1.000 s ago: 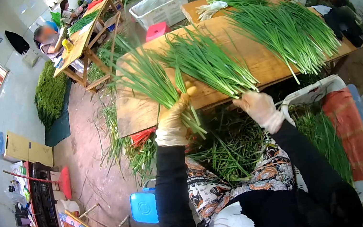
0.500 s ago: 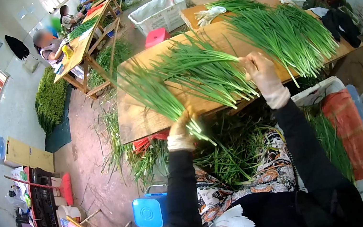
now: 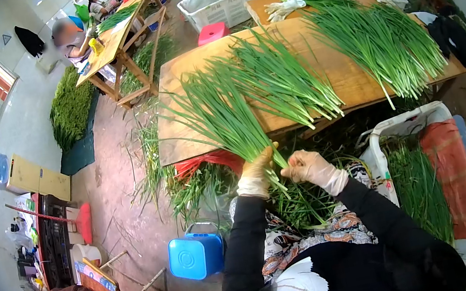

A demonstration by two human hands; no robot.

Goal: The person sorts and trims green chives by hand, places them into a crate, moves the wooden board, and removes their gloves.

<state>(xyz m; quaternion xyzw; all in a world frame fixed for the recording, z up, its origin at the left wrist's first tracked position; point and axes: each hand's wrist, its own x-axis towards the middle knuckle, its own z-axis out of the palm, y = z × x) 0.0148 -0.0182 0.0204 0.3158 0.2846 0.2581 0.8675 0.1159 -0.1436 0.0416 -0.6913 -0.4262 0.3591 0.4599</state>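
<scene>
A long, light-brown wooden surface (image 3: pixel 353 87) with a smooth, plain top stretches across the view. On its right part lies a broad, dense pile of long green leaf stalks (image 3: pixel 384 47), pale ends toward the front edge, a few reaching past it. Near the middle rests a smaller, fanned heap of narrow green stalks (image 3: pixel 286 77), its whitish ends also at the front edge. Bare wood shows between the two. Over the left part spread the tips of a bunch of slender green leaves (image 3: pixel 223 106). Crumpled black cloth (image 3: pixel 452 38) lies at the right end.
</scene>
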